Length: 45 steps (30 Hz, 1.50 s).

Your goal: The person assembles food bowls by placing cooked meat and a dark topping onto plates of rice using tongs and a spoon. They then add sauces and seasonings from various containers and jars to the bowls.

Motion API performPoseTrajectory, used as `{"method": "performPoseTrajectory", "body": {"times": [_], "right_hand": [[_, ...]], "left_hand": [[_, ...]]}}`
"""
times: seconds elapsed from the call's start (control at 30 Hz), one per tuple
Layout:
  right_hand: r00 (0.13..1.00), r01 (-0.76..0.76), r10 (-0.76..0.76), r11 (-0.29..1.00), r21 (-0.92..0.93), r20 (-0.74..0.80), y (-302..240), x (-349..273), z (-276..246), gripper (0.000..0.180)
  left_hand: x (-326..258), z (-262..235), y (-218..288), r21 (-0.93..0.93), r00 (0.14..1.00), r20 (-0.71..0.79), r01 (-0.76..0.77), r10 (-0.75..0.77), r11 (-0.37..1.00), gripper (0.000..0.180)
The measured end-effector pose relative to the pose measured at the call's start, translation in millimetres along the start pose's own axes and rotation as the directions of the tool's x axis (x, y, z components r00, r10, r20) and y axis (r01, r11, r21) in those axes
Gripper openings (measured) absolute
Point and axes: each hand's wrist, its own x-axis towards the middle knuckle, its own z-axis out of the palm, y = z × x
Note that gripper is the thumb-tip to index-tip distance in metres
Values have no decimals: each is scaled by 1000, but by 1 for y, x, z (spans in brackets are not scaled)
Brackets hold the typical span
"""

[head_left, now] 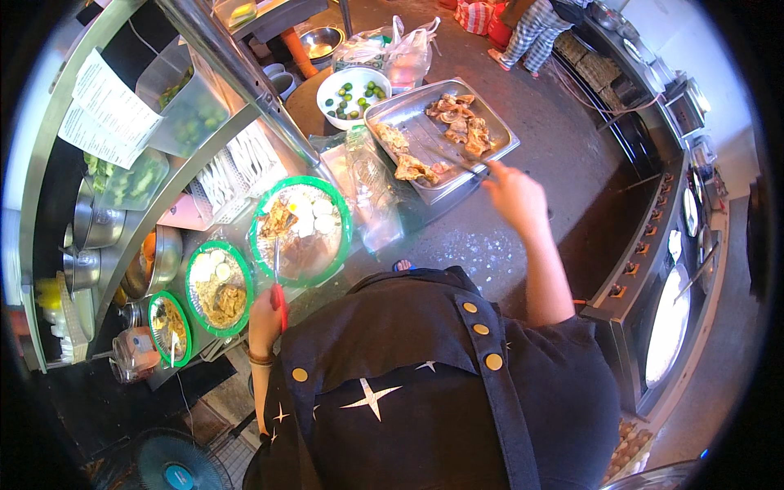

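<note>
Your left hand (pixel 265 314) closed round red-handled scissors (pixel 278 282), blades over big green-rimmed plate (pixel 263 214) of food. Your right hand (pixel 514 196) reaches to metal tray (pixel 498 122) of cooked meat (pixel 464 124), fingers gripping tongs (pixel 453 157). White bowl (pixel 384 80) of limes behind tray. Two smaller plates left of big one.

Overhead view of a food-serving desk.
Right hand (pixel 513 196) holds metal tongs (pixel 457 159) over the rectangular steel tray (pixel 498 131) of meat; left hand (pixel 263 320) holds red-handled scissors (pixel 278 286) at the green-rimmed round plate (pixel 343 214).
</note>
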Motion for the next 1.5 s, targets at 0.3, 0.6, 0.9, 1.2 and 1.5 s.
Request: {"method": "performPoseTrajectory", "body": {"times": [0.3, 0.6, 0.9, 1.2, 1.5], "right_hand": [[992, 74, -47, 967, -245, 115, 74, 79, 49, 32], [980, 108, -64, 966, -234, 187, 92, 103, 93, 24], [832, -300, -386, 290, 909, 398, 53, 52, 12, 28], [449, -543, -857, -39, 839, 252, -110, 6, 56, 35], [357, -518, -872, 114, 848, 335, -157, -20, 81, 31]], "left_hand": [[7, 22, -3, -12, 1000, -25, -6, 5, 1000, 26], [-2, 12, 16, -76, 997, 66, 55, -50, 996, 31], [-24, 8, 15, -479, 980, 172, 0, 94, 878, 49], [-27, -16, 71, -922, 846, 94, -125, 525, 367, 74], [-38, -18, 49, -899, 928, 35, -134, 372, 418, 49]]}}
